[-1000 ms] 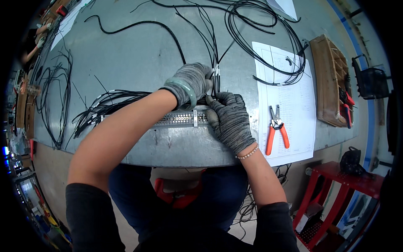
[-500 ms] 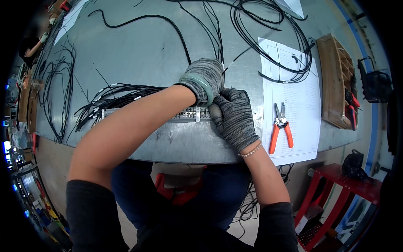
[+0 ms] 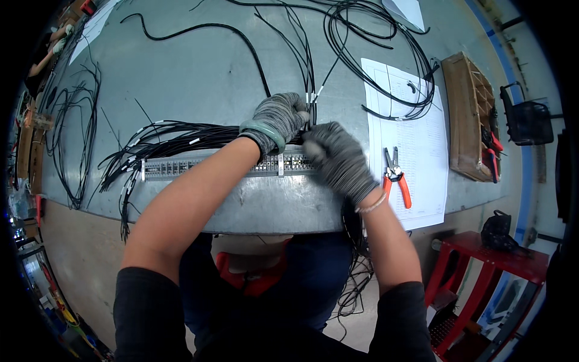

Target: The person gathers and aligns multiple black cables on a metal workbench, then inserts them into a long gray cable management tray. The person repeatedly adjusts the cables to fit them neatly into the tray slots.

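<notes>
A group of thin black cables (image 3: 312, 90) with white sleeves comes down from the far side of the table. My left hand (image 3: 278, 120), in a grey striped glove, is closed around them at its fingertips. Just right and nearer, my gloved right hand (image 3: 339, 160) has its fingers curled on the same cables, slightly blurred; its grip is partly hidden. Beneath and left of the hands lies a long grey terminal strip (image 3: 205, 167), its right end covered by my right hand. A thick bundle of black cables (image 3: 199, 134) with white markers runs along its far side.
Orange-handled wire strippers (image 3: 395, 178) lie on a printed sheet (image 3: 422, 181) at the right. Beyond are a coiled black cable (image 3: 344, 57) and a wooden compartment box (image 3: 459, 120). More loose cables (image 3: 75, 145) lie at left. Cables (image 3: 353, 229) hang over the front edge. Another person's gloved hand (image 3: 59, 45) shows far left.
My hands have shifted slightly apart, the left moving away from the strip and exposing the labelled cables. My right hand has rotated and lifted a little. The view has moved slightly.
</notes>
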Demonstrator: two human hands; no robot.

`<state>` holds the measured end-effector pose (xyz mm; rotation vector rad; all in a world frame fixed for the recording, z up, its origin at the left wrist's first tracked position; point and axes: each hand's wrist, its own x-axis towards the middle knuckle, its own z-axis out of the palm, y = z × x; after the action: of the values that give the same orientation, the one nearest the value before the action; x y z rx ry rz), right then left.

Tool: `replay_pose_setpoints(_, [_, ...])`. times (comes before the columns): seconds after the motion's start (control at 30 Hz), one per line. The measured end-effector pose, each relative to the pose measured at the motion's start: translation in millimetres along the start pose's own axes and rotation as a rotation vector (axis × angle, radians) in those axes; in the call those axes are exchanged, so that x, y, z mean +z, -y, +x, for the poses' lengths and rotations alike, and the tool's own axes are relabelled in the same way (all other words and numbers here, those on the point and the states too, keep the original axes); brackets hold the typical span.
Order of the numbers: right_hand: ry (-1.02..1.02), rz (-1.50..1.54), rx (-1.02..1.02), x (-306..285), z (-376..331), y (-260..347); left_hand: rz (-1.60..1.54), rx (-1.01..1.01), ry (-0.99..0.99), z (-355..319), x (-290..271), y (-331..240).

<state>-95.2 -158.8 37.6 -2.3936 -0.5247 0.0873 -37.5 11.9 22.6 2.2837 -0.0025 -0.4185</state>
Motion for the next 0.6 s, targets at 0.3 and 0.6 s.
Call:
replay_pose_setpoints(0.3, [0.05, 0.418, 0.591, -24, 111, -11, -0.195, -0.018, 0.1, 13, 8, 18])
replay_pose_setpoints(0.6, [0.333, -0.15, 0.399, -10, 112, 9, -0.206, -0.02, 0.068, 17, 9, 21])
